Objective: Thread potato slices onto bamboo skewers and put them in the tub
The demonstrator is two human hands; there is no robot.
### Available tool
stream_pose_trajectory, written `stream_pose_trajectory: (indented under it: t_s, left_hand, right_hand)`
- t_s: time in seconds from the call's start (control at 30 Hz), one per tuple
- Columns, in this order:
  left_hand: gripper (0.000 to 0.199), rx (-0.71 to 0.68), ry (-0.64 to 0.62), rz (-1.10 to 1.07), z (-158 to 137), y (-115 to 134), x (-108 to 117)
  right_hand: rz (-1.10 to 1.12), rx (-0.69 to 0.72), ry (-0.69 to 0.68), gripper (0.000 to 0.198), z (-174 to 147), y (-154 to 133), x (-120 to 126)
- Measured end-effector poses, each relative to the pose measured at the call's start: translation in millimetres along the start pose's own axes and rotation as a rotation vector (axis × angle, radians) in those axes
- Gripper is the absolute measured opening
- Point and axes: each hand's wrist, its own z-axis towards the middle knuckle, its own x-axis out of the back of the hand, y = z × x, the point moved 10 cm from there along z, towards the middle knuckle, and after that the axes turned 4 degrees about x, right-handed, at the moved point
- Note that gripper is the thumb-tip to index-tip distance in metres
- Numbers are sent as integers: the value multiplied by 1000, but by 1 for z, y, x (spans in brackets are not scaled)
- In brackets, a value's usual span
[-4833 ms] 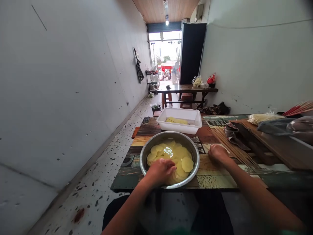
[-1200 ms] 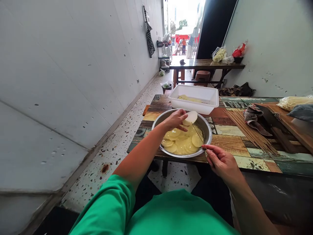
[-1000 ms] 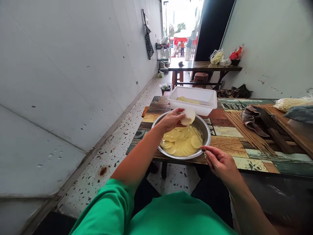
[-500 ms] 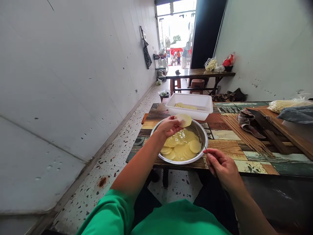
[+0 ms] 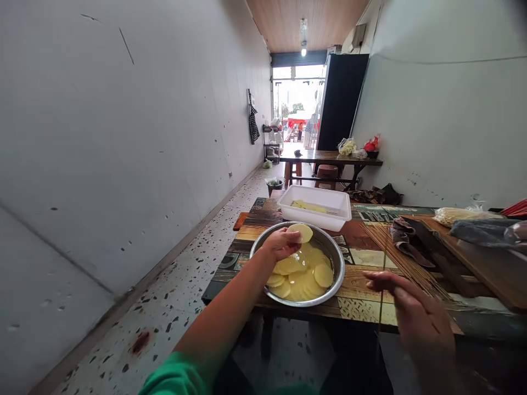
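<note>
My left hand [image 5: 282, 244] is closed on a pale yellow potato slice [image 5: 304, 232], held just above the far part of a round metal basin [image 5: 340, 274]. Many more potato slices [image 5: 303, 282] lie in water in that basin. To the right of the basin, my right hand [image 5: 426, 315] pinches a thin bamboo skewer [image 5: 383, 260], which stands nearly upright and is blurred by motion. A bundle of bamboo skewers [image 5: 405, 260] lies on the table beyond this hand.
Behind the basin stands a white plastic tub [image 5: 341, 218] with potato slices inside. On the right of the patchwork-wood table [image 5: 362, 285] are a crumpled cloth [image 5: 405, 241], a wooden board [image 5: 477, 260] and a bagged pale food [image 5: 461, 215]. Another table [image 5: 313, 156] stands farther back.
My right hand has moved right, away from the basin's rim, with the skewer now upright. My left hand still holds the potato slice over the basin. The view has tilted up.
</note>
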Motion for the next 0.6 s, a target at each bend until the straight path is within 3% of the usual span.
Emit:
stream_pose_trajectory:
  t_s: [0.13,0.27,0.33,0.43,0.6]
  left_hand:
    - [47,-51,-26,24,1,-1,-3]
    - [47,-120,-7,17,8,2,2]
    - [42,-141,27,14,10,4,7]
    - [38,-157,79,14,11,7,13]
    - [42,-250,93,10,4,16,11]
  right_hand:
    - [78,-156,-102,22,0,30,-29]
    - [192,-298,-397,37,-20,40,-81]
    - [150,-329,-482,46,-33,43,-94]
    - [22,-284,-501,48,-41,50,-98]
    - [-24,-304,-413,51,-38,66,-93]
